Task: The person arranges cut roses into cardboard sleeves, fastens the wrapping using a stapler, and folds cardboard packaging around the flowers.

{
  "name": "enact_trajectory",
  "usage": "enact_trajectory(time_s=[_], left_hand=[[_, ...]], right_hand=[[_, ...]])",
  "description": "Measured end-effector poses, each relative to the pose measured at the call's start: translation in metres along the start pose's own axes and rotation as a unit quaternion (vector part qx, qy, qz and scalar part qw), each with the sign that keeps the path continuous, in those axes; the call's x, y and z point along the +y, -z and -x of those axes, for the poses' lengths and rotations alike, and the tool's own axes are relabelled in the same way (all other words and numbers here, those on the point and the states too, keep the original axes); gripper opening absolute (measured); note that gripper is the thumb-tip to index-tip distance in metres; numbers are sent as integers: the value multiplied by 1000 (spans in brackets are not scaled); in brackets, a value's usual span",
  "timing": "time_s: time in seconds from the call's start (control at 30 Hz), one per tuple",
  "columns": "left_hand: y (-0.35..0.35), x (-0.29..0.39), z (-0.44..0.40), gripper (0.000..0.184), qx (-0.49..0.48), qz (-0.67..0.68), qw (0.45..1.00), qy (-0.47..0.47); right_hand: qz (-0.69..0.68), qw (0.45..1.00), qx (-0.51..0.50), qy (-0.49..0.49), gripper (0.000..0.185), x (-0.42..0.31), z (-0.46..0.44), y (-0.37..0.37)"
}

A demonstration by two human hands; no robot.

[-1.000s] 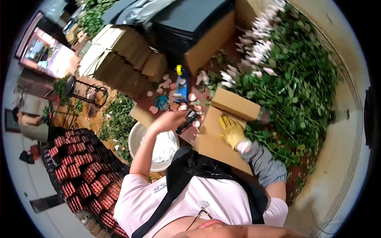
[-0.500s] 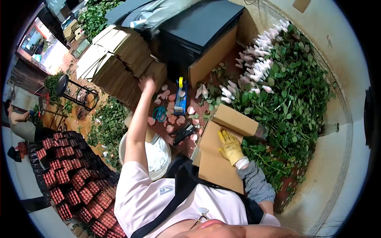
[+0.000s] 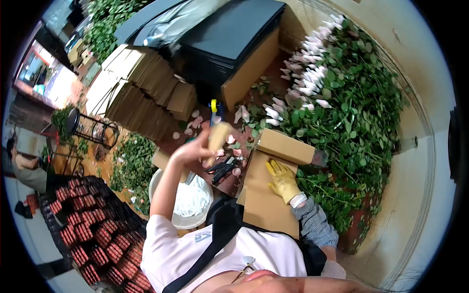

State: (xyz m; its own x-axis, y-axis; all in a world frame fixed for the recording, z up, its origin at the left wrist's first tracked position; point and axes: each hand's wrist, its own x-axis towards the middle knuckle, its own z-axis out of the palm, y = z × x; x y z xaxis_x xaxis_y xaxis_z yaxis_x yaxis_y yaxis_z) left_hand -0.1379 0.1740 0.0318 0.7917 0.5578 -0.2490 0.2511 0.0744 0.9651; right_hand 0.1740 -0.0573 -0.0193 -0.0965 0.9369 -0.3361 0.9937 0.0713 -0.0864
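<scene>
My left hand, bare and blurred by motion, is closed on a tan piece of cardboard above the petal-strewn work surface. My right hand, in a yellow glove, lies flat with fingers stretched on a cardboard sheet in front of my chest. A folded cardboard flap rises at that sheet's far end. Between my hands lies a black stapler-like tool. A tape dispenser with a yellow roll is partly hidden behind the held cardboard.
Stacked cardboard sheets stand at far left, beside a dark sheet pile. Pink-wrapped roses with leafy stems fill the right side. A white bucket holds white pieces. Red-and-black stacked items and another person are at left.
My left hand has drawn back from the cardboard stack toward me and to the right, now carrying a cardboard piece. My right hand stays on the sheet. The view has shifted slightly.
</scene>
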Motion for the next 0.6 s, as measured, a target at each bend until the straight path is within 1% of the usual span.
enact_trajectory(time_s=[0.07, 0.1, 0.13, 0.2, 0.23, 0.27, 0.3, 0.33, 0.37, 0.4, 0.43, 0.47, 0.53, 0.57, 0.6], left_hand=[[-38, -5, -4, 66, -127, 17, 987, 96], [-57, -7, -12, 59, -163, 78, 975, 131], [-79, -13, -23, 53, -198, 139, 956, 168], [-116, -45, -54, 46, -134, 180, 958, 179], [-131, -44, -61, 45, -94, 71, 983, 140], [-143, -43, -65, 46, -52, -39, 993, 98], [-151, -79, -77, 51, -12, -107, 992, 71], [-153, -75, -76, 52, 0, -105, 991, 82], [-156, -77, -73, 51, 29, -146, 988, 50], [-161, -80, -72, 49, 57, -183, 981, 19], [-167, -64, -67, 51, 70, -221, 971, 61], [-170, -58, -65, 51, 60, -226, 970, 60], [-174, -49, -67, 51, 86, -351, 932, -7], [-173, -42, -69, 52, 85, -446, 891, -11], [-170, -35, -70, 49, 66, -496, 866, -3]], right_hand=[[13, 999, 24, 27, 80, 3, -2, -12], [-28, 998, 56, 13, 73, 1, 0, -11], [-32, 998, 60, 7, 73, 6, -4, -24], [-56, 997, 4, 52, 69, 23, -17, -61], [39, 997, 57, 21, 62, -1, -2, -8], [-18, 997, 73, 24, 58, -3, 3, 5], [-41, 997, 58, 9, 60, -1, 3, 6], [-65, 997, 45, -8, 62, 2, 0, 9], [-68, 996, 53, -18, 62, 5, -5, 24], [-131, 989, -3, -62, 68, 10, -8, 40], [-169, 981, -32, -87, 71, 7, -7, 39], [-204, 971, -59, -112, 74, 5, -7, 38], [-130, 990, 56, 5, 82, -5, -9, 14], [-13, 1000, 15, -2, 94, -15, -8, 15], [3, 999, -44, -28, 95, -21, -11, 17]])
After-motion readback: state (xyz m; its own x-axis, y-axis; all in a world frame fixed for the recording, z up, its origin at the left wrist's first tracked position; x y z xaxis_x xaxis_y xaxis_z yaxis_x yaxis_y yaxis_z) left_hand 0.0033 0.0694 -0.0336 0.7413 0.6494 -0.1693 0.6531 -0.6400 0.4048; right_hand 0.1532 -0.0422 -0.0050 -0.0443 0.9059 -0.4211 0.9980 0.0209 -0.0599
